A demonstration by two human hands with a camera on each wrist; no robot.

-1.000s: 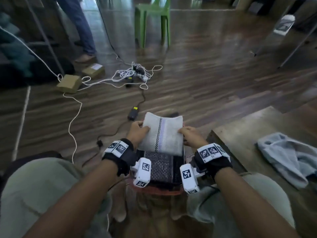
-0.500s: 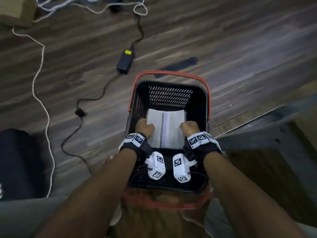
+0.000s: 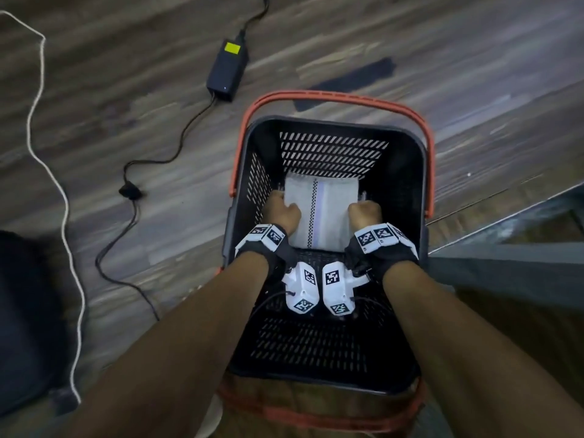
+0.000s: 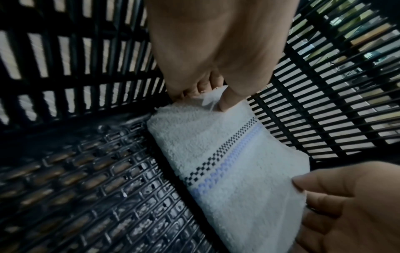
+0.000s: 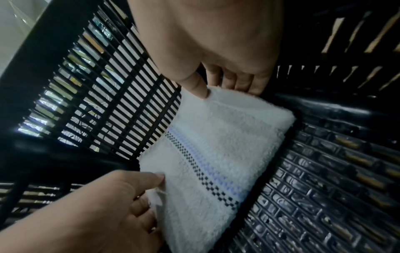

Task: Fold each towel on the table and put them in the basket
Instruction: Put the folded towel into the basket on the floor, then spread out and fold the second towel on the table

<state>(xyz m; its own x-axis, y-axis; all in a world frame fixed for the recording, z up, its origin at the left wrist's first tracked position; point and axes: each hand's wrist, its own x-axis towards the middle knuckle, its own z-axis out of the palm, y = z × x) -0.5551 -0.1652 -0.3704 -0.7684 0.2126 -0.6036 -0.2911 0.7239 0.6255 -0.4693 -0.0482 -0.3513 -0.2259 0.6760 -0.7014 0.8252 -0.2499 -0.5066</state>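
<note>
Towel (image 3: 322, 213): folded, low inside basket (image 3: 407, 172)
Left hand (image 3: 282, 213): pinching towel's left edge
Right hand (image 3: 363, 214): pinching its right edge

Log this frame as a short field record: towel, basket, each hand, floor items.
towel: folded white towel with checkered and blue stripe, lying against the basket's far wall
basket: black slatted basket, orange handles
left hand: left hand grips the towel's left edge
right hand: right hand grips the towel's right edge
floor items: power adapter, white cable
</note>
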